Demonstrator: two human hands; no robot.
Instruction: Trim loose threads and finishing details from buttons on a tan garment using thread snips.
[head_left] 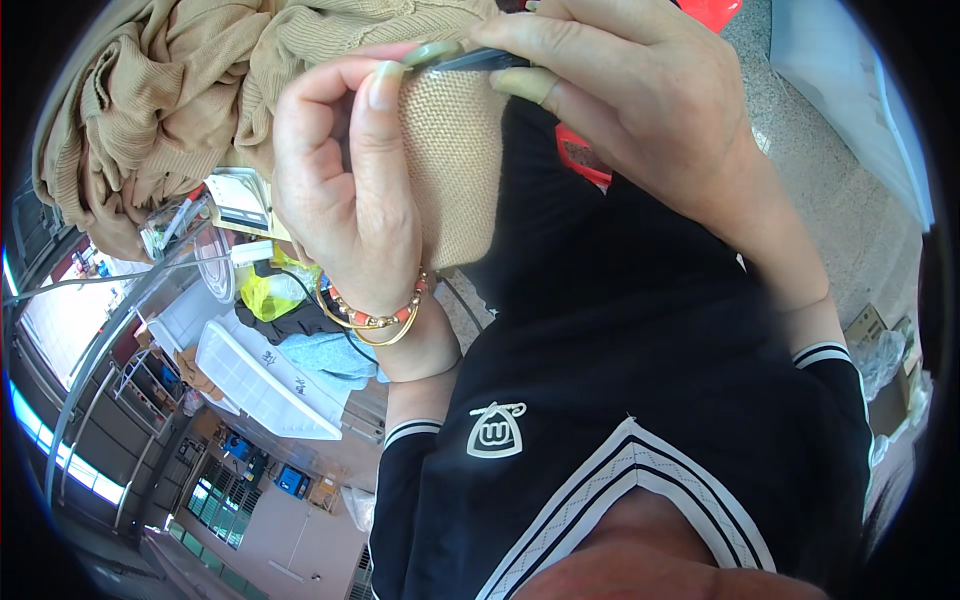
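My left hand [355, 190] is closed, pinching the upper edge of a tan knitted piece [455, 170] between thumb and finger. The piece hangs down over my dark clothing, its lower corner near my left wrist. Closed as well, my right hand [650, 110] grips a slim dark tool [478, 61], whose exact kind I cannot make out. Its tip lies along the knit's top edge, close to my left fingertips. Yellowish covers wrap some fingertips on both hands. More tan knitwear [150, 110] is heaped at the far left, beyond my left hand.
Beside the heap, a small booklet [240, 200] and a yellow plastic bag [270, 295] lie among clutter. A white plastic tray [265, 385] stands lower left. On the right are a translucent bin [850, 80] and an open carton [890, 380]. Something red [585, 160] shows beneath my right hand.
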